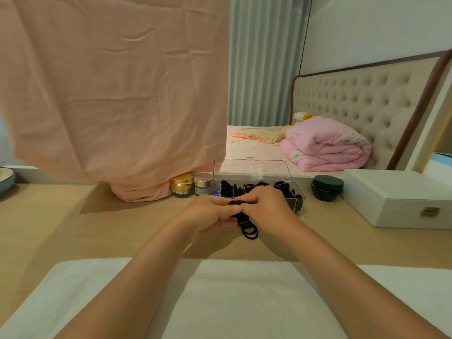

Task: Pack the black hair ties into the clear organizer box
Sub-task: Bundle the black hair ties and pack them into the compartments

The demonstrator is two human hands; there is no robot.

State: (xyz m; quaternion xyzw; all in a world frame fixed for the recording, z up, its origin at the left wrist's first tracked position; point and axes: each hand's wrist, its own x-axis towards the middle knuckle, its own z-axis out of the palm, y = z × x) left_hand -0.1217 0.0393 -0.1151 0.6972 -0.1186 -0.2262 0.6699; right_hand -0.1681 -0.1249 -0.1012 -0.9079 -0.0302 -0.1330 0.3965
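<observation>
Hands: left hand (210,211) and right hand (264,206) pinch a bunch of hair ties (247,227), frame centre.
Box (297,200): open, just behind, part-filled.
Risk: dangling loops may slip off, landing on the table (73,228).

A bunch of black hair ties (249,228), thin elastic loops, is pinched between the left hand (210,211) and the right hand (266,206), with the loops fanning downward below the fingers. Just behind stands the clear organizer box (298,204), a shallow divided plastic case, its hinged lid (252,168) raised upright at the back. Packed ties (281,185) lie dark in its compartments.
</observation>
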